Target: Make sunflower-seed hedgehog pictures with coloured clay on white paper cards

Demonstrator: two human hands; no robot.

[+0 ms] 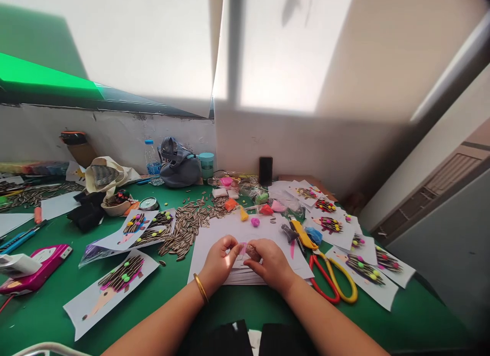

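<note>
Above a stack of white paper [214,233], my two hands meet at a small clear plastic packet with a brownish lump [251,252] in it, probably modelling clay. The fingertips of my left hand [219,260] pinch the packet's thin clear edge. My right hand [272,264] has its thumb and fingers closed round the brown part, hiding some of it. Just beyond lies a magenta ball of clay [255,221] on the paper. Orange [230,204], yellow [244,214] and red [267,209] clay lumps are farther back.
Sunflower seeds [191,223] are heaped left of the paper. Red-and-yellow-handled scissors [333,279] and a yellow cutter [303,234] lie at right. Finished hedgehog cards [115,289] flank both sides. A phone [265,171], bottle [152,162] and bag [179,167] stand by the wall.
</note>
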